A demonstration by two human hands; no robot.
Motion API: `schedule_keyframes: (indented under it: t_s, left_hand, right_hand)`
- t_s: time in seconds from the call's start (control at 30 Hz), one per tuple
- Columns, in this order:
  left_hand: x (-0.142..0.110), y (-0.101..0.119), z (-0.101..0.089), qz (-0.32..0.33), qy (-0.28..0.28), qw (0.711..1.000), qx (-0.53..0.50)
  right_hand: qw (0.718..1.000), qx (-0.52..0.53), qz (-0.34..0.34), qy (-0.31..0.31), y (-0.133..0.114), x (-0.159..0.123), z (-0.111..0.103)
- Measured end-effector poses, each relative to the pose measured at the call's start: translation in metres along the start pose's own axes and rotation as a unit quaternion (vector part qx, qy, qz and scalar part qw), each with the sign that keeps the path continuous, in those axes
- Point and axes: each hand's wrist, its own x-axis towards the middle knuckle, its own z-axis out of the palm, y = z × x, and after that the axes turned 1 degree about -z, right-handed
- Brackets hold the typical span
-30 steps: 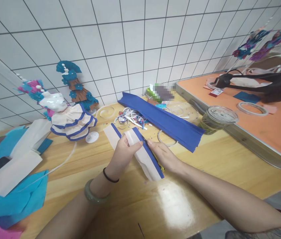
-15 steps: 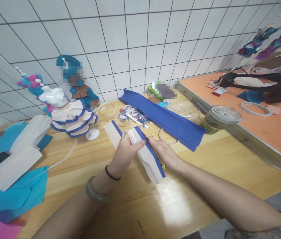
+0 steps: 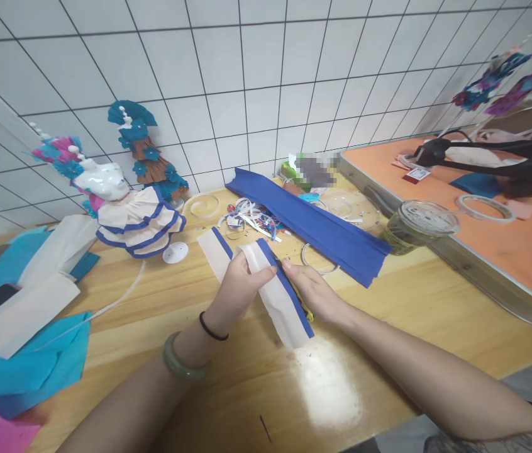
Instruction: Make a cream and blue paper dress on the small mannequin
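Note:
A strip of white crepe paper with a blue edge (image 3: 281, 303) lies folded over on the wooden table (image 3: 436, 308). My left hand (image 3: 238, 290) is closed, pinching the fold near the strip's top. My right hand (image 3: 312, 290) rests on the strip's blue edge, fingertips touching it beside the left thumb, with something yellow partly hidden beneath it. A jade bangle and a black band sit on my left wrist.
A long blue crepe sheet (image 3: 313, 225) lies behind the hands, with paper scraps (image 3: 249, 219) and tape rings. A white doll bust with a ruffled collar (image 3: 127, 211) stands left. Teal and white papers (image 3: 21, 327) lie far left. A lidded cup (image 3: 417, 225) borders an orange table (image 3: 520, 245).
The hands and the strip have hardly moved; the view has shifted slightly.

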Motion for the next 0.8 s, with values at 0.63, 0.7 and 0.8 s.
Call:
schedule_keyframes:
  t_s: [0.63, 0.7, 0.8]
  left_hand:
    - [-0.0007, 0.0006, 0.0015, -0.002, -0.001, 1.0, -0.025]
    - [-0.0004, -0.0001, 0.0013, -0.002, -0.003, 1.0, -0.024]
    - [-0.0001, -0.0006, 0.0015, -0.002, 0.005, 1.0, -0.02]
  right_hand:
    - [1.0, -0.003, 0.016, 0.003, 0.0005, -0.0004, 0.0014]
    - [1.0, -0.005, 0.012, 0.005, 0.0014, -0.0001, 0.0012]
    - [1.0, -0.004, 0.012, 0.009, 0.0021, 0.0, 0.0011]
